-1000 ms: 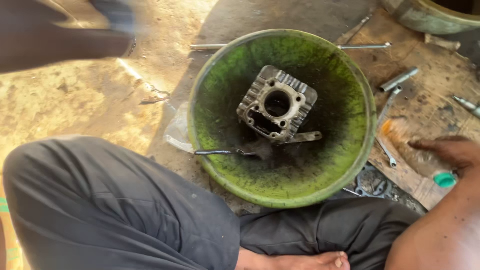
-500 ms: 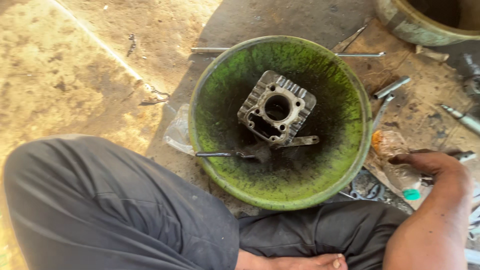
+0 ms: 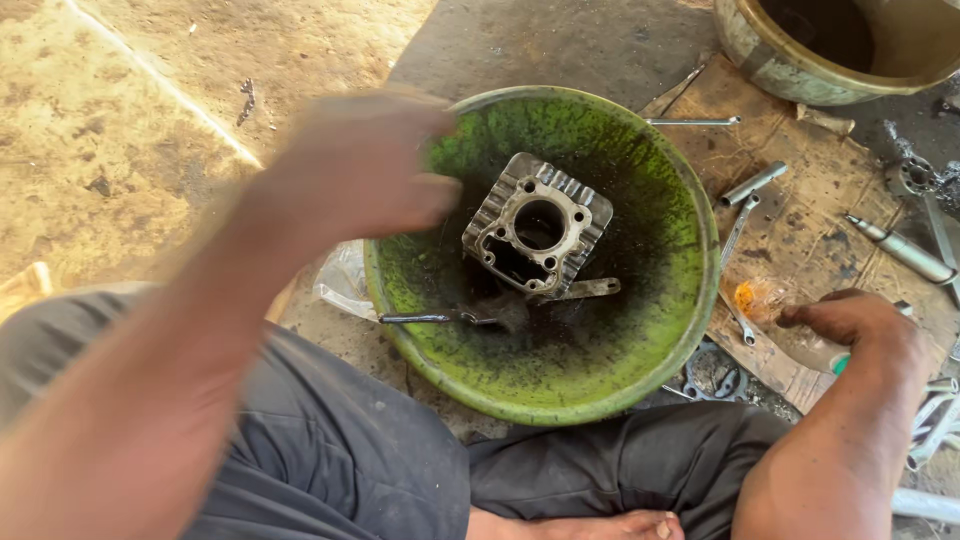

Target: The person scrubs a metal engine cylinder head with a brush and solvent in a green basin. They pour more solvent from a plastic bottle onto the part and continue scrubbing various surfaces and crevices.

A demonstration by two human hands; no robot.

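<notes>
The person sits cross-legged on the ground with a green basin (image 3: 690, 300) just in front of the knees. In the middle of it lies a metal engine block (image 3: 537, 237), ribbed with cooling fins along its sides, a round bore through its centre and small bolt holes at the corners. It rests flat on the dark, oily bottom of the basin, with a small brush (image 3: 440, 318) lying just beside it toward the near rim and a flat metal strip (image 3: 585, 290) touching its near corner.

The left hand (image 3: 355, 170) is over the left rim of the basin, close to the block but not touching it. It is blurred, fingers curled loosely with nothing in them that I can see. The right hand (image 3: 855, 320) is well apart, resting on a piece of brown cardboard (image 3: 800, 215) to the right, fingers bent over something small with a green cap; whether it actually grips it I cannot tell.

That block looks like cast metal: stiff, heavy for its bulk, and not something that gives under the fingers. The black residue in the basin suggests it is greasy, so it would likely slip if pinched by the thin fins alone. The surest hold, I'd say, is across two opposite finned sides with the whole hand, or with a finger hooked into the bore.

Wrenches and a socket tube (image 3: 752, 184) lie scattered on the cardboard, and a second, larger tub (image 3: 790, 70) stands at the far right.
</notes>
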